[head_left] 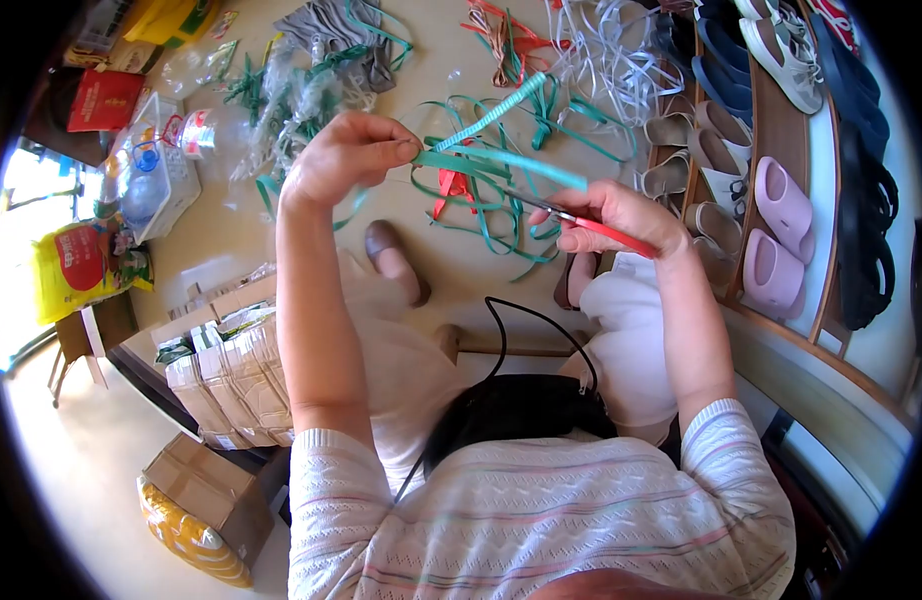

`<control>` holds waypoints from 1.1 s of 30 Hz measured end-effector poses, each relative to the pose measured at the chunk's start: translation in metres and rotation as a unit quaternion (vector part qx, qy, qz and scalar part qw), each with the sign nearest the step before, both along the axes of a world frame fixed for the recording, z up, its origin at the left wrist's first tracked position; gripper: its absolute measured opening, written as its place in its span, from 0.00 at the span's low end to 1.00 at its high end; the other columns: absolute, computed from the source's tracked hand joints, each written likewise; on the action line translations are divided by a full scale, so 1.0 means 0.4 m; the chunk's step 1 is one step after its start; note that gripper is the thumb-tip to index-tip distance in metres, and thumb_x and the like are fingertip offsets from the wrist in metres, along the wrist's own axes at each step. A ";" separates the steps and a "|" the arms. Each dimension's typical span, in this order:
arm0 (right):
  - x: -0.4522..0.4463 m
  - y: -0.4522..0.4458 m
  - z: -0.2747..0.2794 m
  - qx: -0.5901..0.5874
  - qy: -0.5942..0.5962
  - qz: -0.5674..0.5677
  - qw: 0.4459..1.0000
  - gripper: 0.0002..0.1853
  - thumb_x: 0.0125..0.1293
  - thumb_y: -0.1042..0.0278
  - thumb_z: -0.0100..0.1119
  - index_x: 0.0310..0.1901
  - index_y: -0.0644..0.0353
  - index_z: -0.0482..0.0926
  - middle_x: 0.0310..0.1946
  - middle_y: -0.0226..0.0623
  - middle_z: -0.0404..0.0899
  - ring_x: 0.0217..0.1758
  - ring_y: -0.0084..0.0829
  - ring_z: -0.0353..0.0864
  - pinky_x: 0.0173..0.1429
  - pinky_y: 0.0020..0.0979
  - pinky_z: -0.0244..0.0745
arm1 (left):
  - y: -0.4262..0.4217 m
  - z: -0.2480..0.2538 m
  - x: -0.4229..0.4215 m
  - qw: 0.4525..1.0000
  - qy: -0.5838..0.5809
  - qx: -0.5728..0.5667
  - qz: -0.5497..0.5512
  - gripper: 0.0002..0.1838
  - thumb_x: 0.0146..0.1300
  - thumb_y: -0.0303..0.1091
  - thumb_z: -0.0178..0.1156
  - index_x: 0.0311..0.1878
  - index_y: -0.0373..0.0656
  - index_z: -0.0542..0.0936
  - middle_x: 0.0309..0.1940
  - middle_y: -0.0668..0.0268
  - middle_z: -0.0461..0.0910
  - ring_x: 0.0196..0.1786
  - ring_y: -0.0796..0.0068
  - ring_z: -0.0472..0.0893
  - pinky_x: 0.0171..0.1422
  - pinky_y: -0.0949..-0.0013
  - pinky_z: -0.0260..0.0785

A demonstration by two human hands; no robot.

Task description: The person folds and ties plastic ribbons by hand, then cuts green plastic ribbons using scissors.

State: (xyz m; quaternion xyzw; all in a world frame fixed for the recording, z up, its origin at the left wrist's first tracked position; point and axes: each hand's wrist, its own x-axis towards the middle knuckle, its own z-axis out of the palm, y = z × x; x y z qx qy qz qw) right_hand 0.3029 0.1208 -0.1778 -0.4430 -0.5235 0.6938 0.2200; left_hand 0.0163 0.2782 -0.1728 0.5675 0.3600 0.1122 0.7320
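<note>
My left hand (349, 158) pinches a flat green plastic strap (536, 165) between thumb and fingertips. One smooth length of it runs right towards my other hand, and a ridged, lighter green strip (496, 112) slants up and away from the same grip. My right hand (626, 218) is closed around scissors (613, 236) with red handles, their blades pointing left just below the smooth strap. Whether the blades touch any strap I cannot tell. Loose green straps (501, 235) lie tangled on the floor beneath, with a red ribbon piece (453, 190) among them.
White straps (611, 70) and red strips (511, 35) are heaped farther off. A shoe rack (819, 190) with several pairs, including pink slippers (779, 235), lines the right. Cardboard boxes (236, 375), a white basket (171, 190) and a yellow bag (71, 265) stand left. A black bag (521, 410) rests on my lap.
</note>
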 end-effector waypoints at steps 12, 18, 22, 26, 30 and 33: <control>-0.042 0.004 -0.016 0.036 0.021 -0.006 0.999 0.16 0.58 0.66 0.64 0.47 0.60 0.77 0.27 0.19 0.72 0.28 0.12 0.64 0.35 0.18 0.63 | -0.026 0.012 0.036 0.996 0.047 0.042 -0.062 0.09 0.53 0.29 0.64 0.36 0.35 0.82 0.18 0.74 0.72 0.19 0.88 0.62 0.21 0.80 0.50; -0.059 0.001 -0.018 0.006 -0.015 -0.039 0.999 0.16 0.58 0.62 0.64 0.45 0.60 0.77 0.27 0.21 0.74 0.27 0.12 0.65 0.31 0.18 0.62 | -0.033 0.011 0.052 0.992 0.050 0.062 -0.102 0.12 0.54 0.30 0.63 0.41 0.35 0.81 0.24 0.73 0.76 0.25 0.89 0.68 0.26 0.82 0.58; -0.068 0.000 0.010 -0.086 0.009 -0.062 0.994 0.16 0.58 0.58 0.64 0.44 0.58 0.76 0.29 0.22 0.74 0.26 0.11 0.65 0.27 0.18 0.59 | -0.033 0.006 0.052 0.988 0.043 0.073 -0.126 0.13 0.55 0.30 0.63 0.43 0.34 0.81 0.29 0.72 0.79 0.31 0.89 0.73 0.33 0.83 0.64; -0.073 -0.012 -0.011 -0.102 0.049 -0.078 0.991 0.18 0.58 0.54 0.64 0.44 0.57 0.75 0.30 0.22 0.74 0.26 0.12 0.65 0.26 0.18 0.59 | -0.034 0.001 0.053 0.986 0.030 0.080 -0.141 0.12 0.56 0.29 0.62 0.42 0.34 0.80 0.30 0.71 0.79 0.33 0.88 0.73 0.37 0.81 0.65; -0.076 -0.006 -0.002 -0.064 0.018 -0.052 0.996 0.20 0.58 0.50 0.63 0.44 0.57 0.75 0.30 0.22 0.73 0.27 0.13 0.66 0.28 0.17 0.61 | -0.033 -0.007 0.056 0.983 0.023 0.087 -0.160 0.12 0.56 0.29 0.61 0.42 0.35 0.80 0.30 0.71 0.79 0.33 0.87 0.72 0.38 0.80 0.64; -0.082 -0.027 -0.049 -0.052 0.046 -0.100 0.992 0.21 0.59 0.49 0.62 0.44 0.57 0.75 0.29 0.23 0.72 0.28 0.14 0.67 0.29 0.17 0.63 | -0.035 -0.018 0.060 0.979 0.001 0.109 -0.170 0.12 0.56 0.31 0.60 0.42 0.36 0.80 0.26 0.72 0.77 0.30 0.87 0.71 0.34 0.79 0.63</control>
